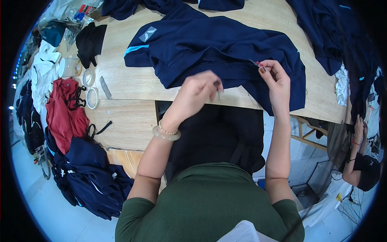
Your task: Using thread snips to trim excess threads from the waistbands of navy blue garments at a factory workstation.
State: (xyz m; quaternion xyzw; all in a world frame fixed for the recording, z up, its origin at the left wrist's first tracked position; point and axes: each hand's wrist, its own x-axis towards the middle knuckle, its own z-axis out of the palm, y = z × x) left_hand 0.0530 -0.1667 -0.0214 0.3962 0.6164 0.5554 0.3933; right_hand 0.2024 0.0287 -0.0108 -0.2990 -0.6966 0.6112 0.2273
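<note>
Navy trousers (pixel 225 40) with a light blue stripe and a small grey patch lie bunched across the table in front of me. Over their right part, my right hand (pixel 278 78) is closed, thumb against fingers, on a small pointed tool (pixel 258 63) with a red part and a thin metal tip. It resembles a seam ripper, though most of it is hidden in the fingers. My left hand (pixel 197 90), bracelets at its wrist, hovers at the near edge of the cloth. Its fingers are curled in and slightly blurred; what they pinch is too small to make out.
Two tape rolls (pixel 92 98) and a grey strip (pixel 105 87) lie on the table (pixel 129 117) to the left. Beyond them are a red garment (pixel 66 109) and a navy pile (pixel 92 177). More navy garments (pixel 322 36) hang at the right, where another person (pixel 363 173) works.
</note>
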